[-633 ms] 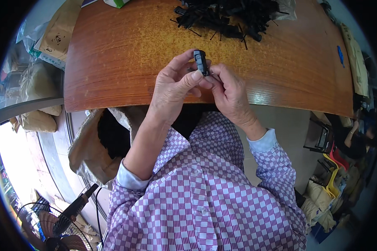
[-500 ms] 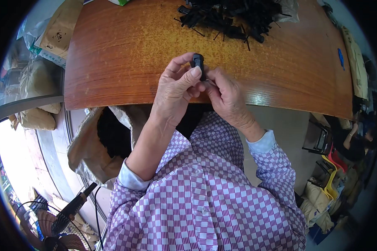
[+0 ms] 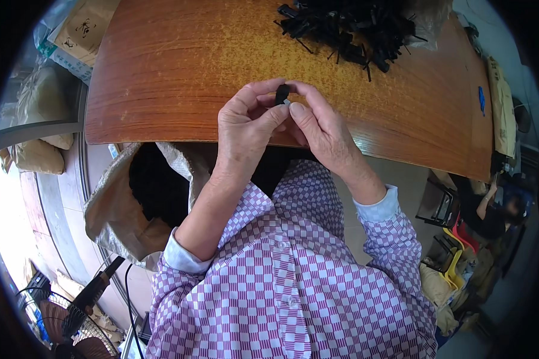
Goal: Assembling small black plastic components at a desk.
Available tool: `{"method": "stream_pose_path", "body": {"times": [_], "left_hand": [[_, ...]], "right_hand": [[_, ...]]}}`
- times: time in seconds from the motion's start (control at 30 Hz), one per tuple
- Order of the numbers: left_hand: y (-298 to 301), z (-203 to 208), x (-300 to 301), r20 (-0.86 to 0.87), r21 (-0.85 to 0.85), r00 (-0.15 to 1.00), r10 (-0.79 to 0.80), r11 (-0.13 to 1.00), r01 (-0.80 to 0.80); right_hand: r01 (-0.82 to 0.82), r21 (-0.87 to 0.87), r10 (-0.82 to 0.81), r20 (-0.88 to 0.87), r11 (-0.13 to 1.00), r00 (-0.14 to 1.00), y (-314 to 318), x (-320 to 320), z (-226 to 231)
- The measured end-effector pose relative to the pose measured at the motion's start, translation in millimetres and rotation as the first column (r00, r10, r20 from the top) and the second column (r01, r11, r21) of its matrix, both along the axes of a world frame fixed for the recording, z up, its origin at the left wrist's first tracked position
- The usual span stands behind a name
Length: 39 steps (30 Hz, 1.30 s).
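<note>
Above the near edge of the wooden table (image 3: 179,78), both my hands meet around a small black piece (image 3: 282,93), dark and narrow, with a pale bit at its lower end. My left hand (image 3: 245,128) pinches it between thumb and fingers. From the other side, my right hand (image 3: 326,128) closes on the same piece with thumb and forefinger. Most of the piece is covered by fingers, so its exact kind cannot be made out. Farther back on the table lies a heap of similar black parts (image 3: 356,36), some with thin stems sticking out.
A woven sack (image 3: 111,203) holding black material stands open below the table at left. A fan (image 3: 66,323) is at lower left. Cardboard boxes (image 3: 87,30) rise at far left. On the right are a yellow chair (image 3: 454,272) and another person (image 3: 491,206).
The black piece has been turned in my fingers and shows less of itself. My right thumb and forefinger have moved up to its top, and the view has shifted slightly.
</note>
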<state>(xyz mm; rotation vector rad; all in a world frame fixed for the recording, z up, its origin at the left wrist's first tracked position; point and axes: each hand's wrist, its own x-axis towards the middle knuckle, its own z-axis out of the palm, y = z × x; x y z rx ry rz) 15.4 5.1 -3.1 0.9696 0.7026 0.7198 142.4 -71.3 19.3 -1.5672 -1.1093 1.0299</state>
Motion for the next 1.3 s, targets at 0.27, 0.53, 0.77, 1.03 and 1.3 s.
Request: {"method": "stream_pose_path", "body": {"times": [0.27,0.53,0.77,1.03,1.3], "left_hand": [[-2,-13,-4,-0.066,0.237,0.992,0.103,0.968,-0.085],[-4,0,7,-0.345,0.738,0.855,0.387,0.675,-0.008],[-2,-7,21,-0.305,0.729,0.912,0.276,0.684,0.037],[9,8,14,0.133,-0.16,0.99,-0.05,0.984,0.071],[-1,12,17,0.216,-0.157,0.948,-0.235,0.95,0.271]], "right_hand": [[0.009,-0.052,-0.006,0.06,0.999,0.998,9,-9,-7],[0.038,-0.05,-0.029,0.169,0.998,0.985,14,-9,-7],[0.055,0.056,-0.064,0.186,0.997,0.98,2,15,-21],[0.147,0.136,-0.109,-0.249,0.98,0.962,-14,37,-13],[0.022,0.03,0.002,-0.622,0.999,0.783,-9,52,-14]]}}
